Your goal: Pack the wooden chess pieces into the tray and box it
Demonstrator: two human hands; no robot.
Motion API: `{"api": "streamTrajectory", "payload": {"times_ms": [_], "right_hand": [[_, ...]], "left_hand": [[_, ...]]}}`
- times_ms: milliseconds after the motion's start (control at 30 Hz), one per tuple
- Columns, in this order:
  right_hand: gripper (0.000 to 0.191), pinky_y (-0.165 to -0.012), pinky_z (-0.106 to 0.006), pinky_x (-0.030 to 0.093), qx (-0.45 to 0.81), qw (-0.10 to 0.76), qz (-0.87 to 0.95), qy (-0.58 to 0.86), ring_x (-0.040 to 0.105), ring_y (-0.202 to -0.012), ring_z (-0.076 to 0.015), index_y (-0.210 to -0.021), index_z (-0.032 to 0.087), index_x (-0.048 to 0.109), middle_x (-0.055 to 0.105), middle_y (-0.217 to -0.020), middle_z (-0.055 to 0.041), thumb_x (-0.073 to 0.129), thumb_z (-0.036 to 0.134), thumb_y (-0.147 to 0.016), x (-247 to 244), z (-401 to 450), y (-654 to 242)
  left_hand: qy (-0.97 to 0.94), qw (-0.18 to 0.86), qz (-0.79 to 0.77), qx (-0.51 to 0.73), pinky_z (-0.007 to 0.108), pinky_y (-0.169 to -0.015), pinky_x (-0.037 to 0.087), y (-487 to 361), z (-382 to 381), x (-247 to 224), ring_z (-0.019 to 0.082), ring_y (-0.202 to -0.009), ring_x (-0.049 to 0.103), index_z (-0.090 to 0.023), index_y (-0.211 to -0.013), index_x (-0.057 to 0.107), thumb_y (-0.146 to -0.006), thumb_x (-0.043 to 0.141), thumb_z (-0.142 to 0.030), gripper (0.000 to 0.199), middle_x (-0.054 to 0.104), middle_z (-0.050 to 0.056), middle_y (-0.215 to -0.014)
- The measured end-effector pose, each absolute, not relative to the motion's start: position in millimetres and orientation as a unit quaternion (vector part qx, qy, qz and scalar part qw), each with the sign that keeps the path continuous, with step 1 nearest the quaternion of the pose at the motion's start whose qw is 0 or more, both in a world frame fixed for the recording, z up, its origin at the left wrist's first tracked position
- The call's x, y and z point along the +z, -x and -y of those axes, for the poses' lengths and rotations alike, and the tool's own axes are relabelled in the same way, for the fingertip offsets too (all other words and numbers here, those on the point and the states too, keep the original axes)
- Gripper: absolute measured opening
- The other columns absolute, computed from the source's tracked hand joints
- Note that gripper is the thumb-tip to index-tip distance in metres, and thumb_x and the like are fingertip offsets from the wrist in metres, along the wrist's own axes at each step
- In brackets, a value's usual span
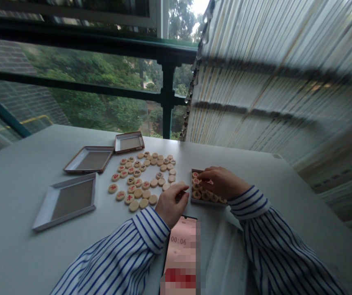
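Observation:
Many round wooden pieces, some with red or black characters, lie loose on the white table; one with a red mark (112, 188) is at their left edge. My left hand (172, 203) hovers at their right side, fingers curled together near a plain piece; what it holds, if anything, is hidden. Right of it, a shallow box (208, 202) holds rows of the same pieces, such as one with a dark character (196, 194). My right hand (221, 181) reaches over this box, its fingers bent down onto the pieces, fingertips partly hidden.
Three empty shallow trays sit at the left: a large grey one (94, 200), a brown-edged one (104, 168) and a smaller one (129, 151). A phone (183, 233) showing a timer lies in front, beside a clear plastic sheet (225, 250). Window and curtain stand behind.

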State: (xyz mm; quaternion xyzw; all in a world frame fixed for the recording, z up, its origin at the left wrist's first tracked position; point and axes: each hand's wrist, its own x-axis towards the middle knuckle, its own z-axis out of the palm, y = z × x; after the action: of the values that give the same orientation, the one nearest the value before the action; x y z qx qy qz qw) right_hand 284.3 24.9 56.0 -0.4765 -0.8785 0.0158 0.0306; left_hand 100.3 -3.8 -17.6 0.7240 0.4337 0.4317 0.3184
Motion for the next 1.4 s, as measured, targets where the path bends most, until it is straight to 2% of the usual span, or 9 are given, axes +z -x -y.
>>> {"api": "streamTrajectory", "payload": {"times_ms": [167, 333, 500, 700, 900, 1167, 1300, 1400], "right_hand": [[0.018, -0.067, -0.025, 0.036, -0.061, 0.126, 0.846, 0.514, 0.055, -0.072, -0.0146, -0.086, 0.018, 0.062, 0.064, -0.078, -0.0046, 0.045, 0.023, -0.081, 63, -23, -281], [0.016, -0.07, -0.026, 0.035, -0.087, 0.168, 0.832, 0.522, 0.054, -0.074, -0.0149, -0.086, 0.017, 0.061, 0.064, -0.076, -0.004, 0.046, 0.02, -0.08, 65, -21, -279], [0.016, -0.07, -0.027, 0.035, -0.098, 0.179, 0.83, 0.52, 0.053, -0.071, -0.0146, -0.086, 0.017, 0.061, 0.063, -0.075, -0.0038, 0.046, 0.019, -0.081, 68, -18, -277], [0.019, -0.072, -0.028, 0.035, -0.086, 0.192, 0.839, 0.502, 0.052, -0.077, -0.0159, -0.092, 0.016, 0.06, 0.063, -0.08, -0.0055, 0.044, 0.019, -0.082, 67, -17, -274], [0.021, -0.073, -0.029, 0.035, -0.082, 0.196, 0.842, 0.496, 0.052, -0.08, -0.0161, -0.094, 0.016, 0.06, 0.063, -0.084, -0.0071, 0.043, 0.019, -0.083, 66, -16, -272], [0.02, -0.073, -0.029, 0.036, -0.068, 0.197, 0.85, 0.484, 0.052, -0.081, -0.0157, -0.094, 0.016, 0.059, 0.063, -0.084, -0.0065, 0.043, 0.018, -0.083, 66, -13, -262], [0.018, -0.072, -0.029, 0.037, -0.058, 0.204, 0.853, 0.477, 0.052, -0.081, -0.0157, -0.091, 0.016, 0.059, 0.062, -0.084, -0.0061, 0.044, 0.018, -0.082, 66, -11, -255], [0.019, -0.072, -0.029, 0.038, -0.056, 0.202, 0.856, 0.472, 0.053, -0.081, -0.0161, -0.092, 0.017, 0.059, 0.062, -0.085, -0.007, 0.044, 0.019, -0.083, 67, -12, -249]], "left_hand": [[-0.747, 0.277, -0.378, 0.471, 0.024, -0.065, 0.05, -101, 9, -9, 0.012, -0.07, 0.059, -0.015, -0.089, 0.059, -0.076, 0.05, -0.017, 0.016, 0.062, 0.005, -0.082], [-0.78, 0.229, -0.32, 0.486, 0.026, -0.068, 0.049, -100, 15, -1, 0.013, -0.073, 0.058, -0.014, -0.085, 0.059, -0.076, 0.051, -0.014, 0.013, 0.063, 0.006, -0.08], [-0.771, 0.211, -0.326, 0.504, 0.026, -0.068, 0.048, -92, 11, 6, 0.012, -0.072, 0.058, -0.015, -0.087, 0.059, -0.076, 0.052, -0.015, 0.014, 0.063, 0.006, -0.083], [-0.75, 0.221, -0.397, 0.48, 0.025, -0.065, 0.049, -73, 1, 27, 0.012, -0.069, 0.058, -0.016, -0.087, 0.06, -0.077, 0.051, -0.022, 0.014, 0.063, 0.004, -0.078], [-0.755, 0.168, -0.417, 0.477, 0.027, -0.067, 0.05, -43, -17, 47, 0.013, -0.07, 0.059, -0.016, -0.086, 0.062, -0.076, 0.052, -0.027, 0.017, 0.065, 0.003, -0.079], [-0.675, 0.177, -0.529, 0.482, 0.027, -0.07, 0.05, 13, -40, 39, 0.015, -0.073, 0.062, -0.016, -0.085, 0.064, -0.073, 0.055, -0.036, 0.025, 0.067, 0.004, -0.084], [-0.662, 0.185, -0.557, 0.466, 0.028, -0.064, 0.051, 33, -43, 32, 0.017, -0.075, 0.062, -0.016, -0.088, 0.063, -0.073, 0.053, -0.04, 0.03, 0.066, 0.005, -0.088], [-0.7, 0.133, -0.538, 0.45, 0.031, -0.073, 0.05, 41, -45, 25, 0.018, -0.084, 0.061, -0.017, -0.089, 0.063, -0.074, 0.052, -0.038, 0.028, 0.066, 0.006, -0.093]]}}
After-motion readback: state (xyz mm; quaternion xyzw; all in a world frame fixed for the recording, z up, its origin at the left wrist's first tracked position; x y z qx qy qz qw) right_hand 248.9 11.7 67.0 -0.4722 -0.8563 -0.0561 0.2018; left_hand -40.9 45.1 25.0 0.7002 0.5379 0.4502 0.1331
